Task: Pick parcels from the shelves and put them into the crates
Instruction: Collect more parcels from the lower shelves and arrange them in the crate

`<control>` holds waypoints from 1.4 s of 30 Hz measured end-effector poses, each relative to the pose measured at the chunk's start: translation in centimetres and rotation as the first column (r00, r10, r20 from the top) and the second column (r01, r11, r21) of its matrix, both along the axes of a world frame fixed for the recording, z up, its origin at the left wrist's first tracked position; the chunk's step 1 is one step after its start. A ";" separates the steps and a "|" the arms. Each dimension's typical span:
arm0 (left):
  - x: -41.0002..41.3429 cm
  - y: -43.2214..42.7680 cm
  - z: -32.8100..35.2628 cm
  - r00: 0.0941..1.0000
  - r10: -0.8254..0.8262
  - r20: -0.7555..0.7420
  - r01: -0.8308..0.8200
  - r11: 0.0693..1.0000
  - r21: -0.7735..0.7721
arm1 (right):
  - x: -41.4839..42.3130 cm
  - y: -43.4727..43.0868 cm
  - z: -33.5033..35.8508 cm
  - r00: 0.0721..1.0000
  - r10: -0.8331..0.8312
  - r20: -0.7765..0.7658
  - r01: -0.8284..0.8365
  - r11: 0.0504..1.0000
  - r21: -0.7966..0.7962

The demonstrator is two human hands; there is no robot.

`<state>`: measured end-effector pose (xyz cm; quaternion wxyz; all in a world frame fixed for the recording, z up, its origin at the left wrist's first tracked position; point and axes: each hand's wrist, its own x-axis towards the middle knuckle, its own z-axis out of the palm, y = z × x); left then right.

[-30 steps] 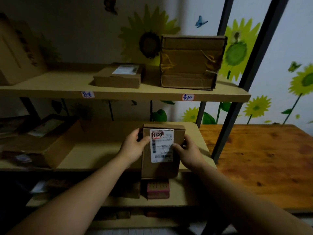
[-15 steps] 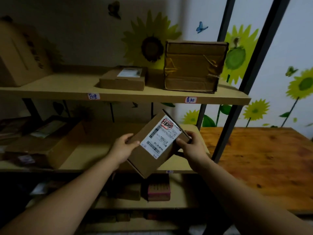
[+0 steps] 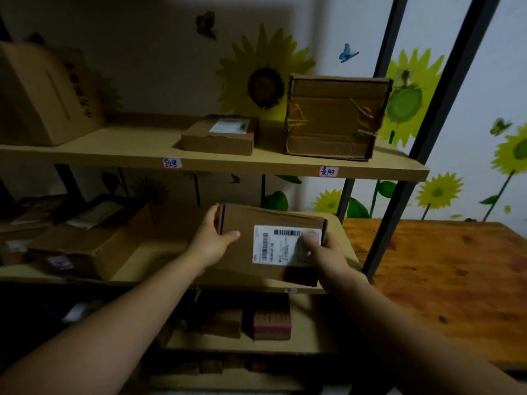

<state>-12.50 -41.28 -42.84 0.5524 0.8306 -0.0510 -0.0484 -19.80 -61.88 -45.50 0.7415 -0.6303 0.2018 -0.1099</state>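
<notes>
1. Parcel (image 3: 245, 252), label up: we are holding it level in front of the middle shelf (image 3: 142, 263), seemingly lifted clear.
2. We are gripping its two ends, left hand (image 3: 211, 244) and right hand (image 3: 328, 255), fingers and thumbs wrapped round the edges.
3. We are seeing no crate, so the drop-off is yet to come.
4. A flat box (image 3: 218, 138) and a taped box (image 3: 333, 118) are waiting on the upper shelf (image 3: 114, 156).

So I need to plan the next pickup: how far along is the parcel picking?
Done: unclear, no crate is in view. In hand: one labelled parcel, held by left hand and right hand before the middle shelf. Left: flat box and battered box on the upper shelf, plus more boxes lower down, all to be crated.
</notes>
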 end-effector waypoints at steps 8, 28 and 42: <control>-0.8 0.2 0.2 0.993 -0.116 -0.011 0.116 0.993 0.014 | -0.1 -0.3 0.1 0.989 -0.123 -0.078 0.122 0.992 -0.022; -1.4 -1.8 -0.5 0.989 -0.034 -0.141 -0.024 0.920 -0.392 | -1.1 1.3 -0.2 0.995 0.082 -0.061 -0.089 0.989 -0.114; -3.1 -0.5 -1.1 0.961 -0.262 -0.082 0.216 0.906 -0.364 | -2.1 1.9 -0.8 0.976 0.181 0.120 -0.169 0.981 -0.099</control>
